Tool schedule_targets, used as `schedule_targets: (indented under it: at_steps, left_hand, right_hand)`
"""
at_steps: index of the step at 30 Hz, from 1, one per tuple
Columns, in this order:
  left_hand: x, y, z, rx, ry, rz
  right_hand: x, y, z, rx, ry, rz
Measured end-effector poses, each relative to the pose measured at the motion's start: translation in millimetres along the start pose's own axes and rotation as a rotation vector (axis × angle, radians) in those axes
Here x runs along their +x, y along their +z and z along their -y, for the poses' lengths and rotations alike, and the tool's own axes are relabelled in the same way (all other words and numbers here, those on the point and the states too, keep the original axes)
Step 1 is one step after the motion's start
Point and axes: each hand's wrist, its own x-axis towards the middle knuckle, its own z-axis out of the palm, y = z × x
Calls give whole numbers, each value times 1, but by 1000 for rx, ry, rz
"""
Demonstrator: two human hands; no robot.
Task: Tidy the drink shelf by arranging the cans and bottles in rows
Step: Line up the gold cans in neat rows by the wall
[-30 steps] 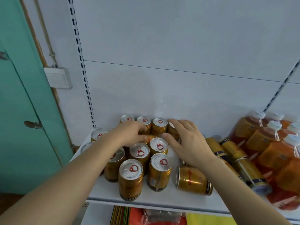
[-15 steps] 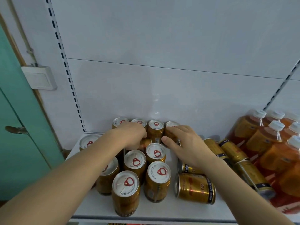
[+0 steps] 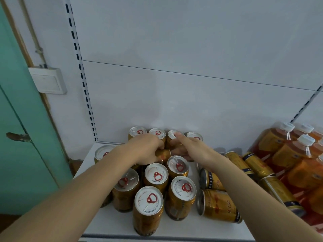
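Gold cans with white lids and red tabs stand in a cluster on the white shelf, and a row of them lines the back panel. My left hand is shut on a tilted gold can in the middle of the cluster. My right hand reaches the third back-row can, with its forefinger across the lid and its thumb against the side. Several gold cans lie on their sides to the right.
Orange drink bottles with white caps are piled at the shelf's right end. A lone upright can stands at the far left. A slotted upright, a wall switch and a teal door lie to the left.
My right hand has slid back from the middle cans to the back row. My left hand has stayed closed on the tilted can. The camera has drawn closer to the shelf.
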Motion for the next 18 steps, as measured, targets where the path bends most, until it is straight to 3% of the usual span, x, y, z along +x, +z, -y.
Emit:
schedule_targets:
  at_steps: [5, 13, 18]
  left_hand:
    - [-5, 1, 5, -71, 23, -82]
    - [-17, -2, 2, -154, 7, -195]
    - [-22, -2, 11, -285, -7, -178]
  right_hand:
    - [-4, -5, 2, 102, -95, -66]
    - [-8, -2, -1, 103, -205, 21]
    - [-3, 9, 5, -145, -158, -206]
